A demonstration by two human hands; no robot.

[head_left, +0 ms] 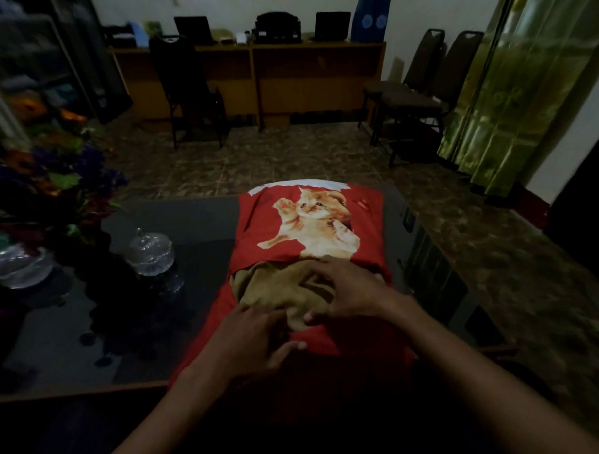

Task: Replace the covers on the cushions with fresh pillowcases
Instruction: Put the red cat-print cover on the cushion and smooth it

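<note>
Head view: red case (311,227) lies on the table (176,222), tan cushion (275,287) showing at its opening. Left hand (256,340) and right hand (347,289) press flat, gripping nothing. Step: stuffing; next, tuck the cushion fully inside.

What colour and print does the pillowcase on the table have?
Red pillowcase printed with an orange kitten; clearest in the head view.

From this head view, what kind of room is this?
Probably a small office or reception room that doubles as a sitting area. A long wooden counter along the far wall carries laptops and a printer, and stackable chairs stand against the wall.
</note>
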